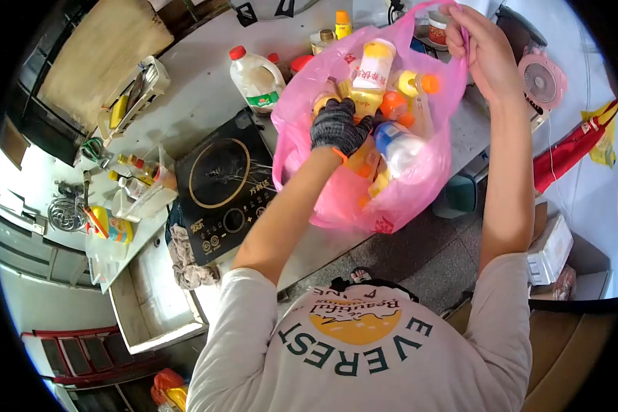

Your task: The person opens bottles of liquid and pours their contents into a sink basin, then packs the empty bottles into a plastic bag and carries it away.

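A pink plastic bag (302,137) full of several bottles lies wide open on the counter's front edge. My right hand (484,51) pinches the upper right edge of the bag and holds it up. Inside the bag, my left hand (338,129), in a dark grey knit glove, has its fingers curled against a yellow bottle (366,101); its grip is partly hidden. Near it are a white-and-yellow labelled bottle (375,65), an orange-capped bottle (419,84) and a blue-and-white bottle (399,147).
Left of the bag lies a black induction cooktop (220,172), with a milky jug with a red cap (255,79) behind it. A bin of condiment bottles (144,182) stands farther left, above a sink (154,302). A pink fan (542,79) is at right.
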Available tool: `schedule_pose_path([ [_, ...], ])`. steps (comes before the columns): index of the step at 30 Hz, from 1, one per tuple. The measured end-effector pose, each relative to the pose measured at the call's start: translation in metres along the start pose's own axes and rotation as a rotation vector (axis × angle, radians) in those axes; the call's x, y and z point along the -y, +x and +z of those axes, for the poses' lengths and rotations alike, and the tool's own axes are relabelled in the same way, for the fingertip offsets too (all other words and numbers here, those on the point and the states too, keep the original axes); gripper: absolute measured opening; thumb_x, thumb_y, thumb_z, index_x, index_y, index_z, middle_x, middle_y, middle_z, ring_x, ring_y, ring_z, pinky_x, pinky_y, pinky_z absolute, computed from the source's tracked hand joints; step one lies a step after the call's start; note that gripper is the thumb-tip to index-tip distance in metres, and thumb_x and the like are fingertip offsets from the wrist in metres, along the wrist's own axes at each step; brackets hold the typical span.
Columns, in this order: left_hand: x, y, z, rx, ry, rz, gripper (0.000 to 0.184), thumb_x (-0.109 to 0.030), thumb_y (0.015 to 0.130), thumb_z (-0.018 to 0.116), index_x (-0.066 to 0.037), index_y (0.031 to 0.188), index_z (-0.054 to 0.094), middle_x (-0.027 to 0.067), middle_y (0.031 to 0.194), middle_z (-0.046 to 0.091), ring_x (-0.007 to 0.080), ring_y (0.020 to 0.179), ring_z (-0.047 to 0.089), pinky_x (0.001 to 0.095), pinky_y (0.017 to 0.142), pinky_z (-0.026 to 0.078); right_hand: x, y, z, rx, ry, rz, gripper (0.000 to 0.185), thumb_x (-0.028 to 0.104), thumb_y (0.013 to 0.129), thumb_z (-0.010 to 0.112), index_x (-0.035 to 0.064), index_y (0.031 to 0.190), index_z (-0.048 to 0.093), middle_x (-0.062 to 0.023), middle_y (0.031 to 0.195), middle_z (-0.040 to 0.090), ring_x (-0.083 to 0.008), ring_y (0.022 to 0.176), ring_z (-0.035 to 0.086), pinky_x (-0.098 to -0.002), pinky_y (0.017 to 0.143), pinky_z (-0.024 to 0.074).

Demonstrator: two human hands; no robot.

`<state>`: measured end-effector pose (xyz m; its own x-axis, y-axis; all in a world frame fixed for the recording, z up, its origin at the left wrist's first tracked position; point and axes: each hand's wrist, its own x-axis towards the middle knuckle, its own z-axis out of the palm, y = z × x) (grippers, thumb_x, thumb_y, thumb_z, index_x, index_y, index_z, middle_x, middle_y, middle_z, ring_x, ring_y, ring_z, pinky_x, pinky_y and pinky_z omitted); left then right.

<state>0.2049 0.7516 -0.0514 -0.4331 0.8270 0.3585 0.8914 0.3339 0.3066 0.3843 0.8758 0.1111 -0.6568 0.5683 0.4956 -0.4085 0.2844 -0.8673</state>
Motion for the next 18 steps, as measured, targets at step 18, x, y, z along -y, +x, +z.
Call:
schedule_pose_path([
  [18, 0.039, -0.125, -0.175, 0.295, -0.402, 0.343, 0.037, -0.025, 0.090, 0.037, -0.006, 0.122, 0.041, 0.0098, 0.110, 0.054, 0.0201, 0.102, 0.049, 0.0322, 0.092, 0.038, 0.016, 0.045, -0.027, -0.080, 0.037, 0.007, 0.020, 0.021, 0.088, 0.044, 0.0032, 0.084, 0.053, 0.0021, 0.055, 0.039, -0.0075, 0.045, 0.033, -0.0213, 0.042, 0.0277],
])
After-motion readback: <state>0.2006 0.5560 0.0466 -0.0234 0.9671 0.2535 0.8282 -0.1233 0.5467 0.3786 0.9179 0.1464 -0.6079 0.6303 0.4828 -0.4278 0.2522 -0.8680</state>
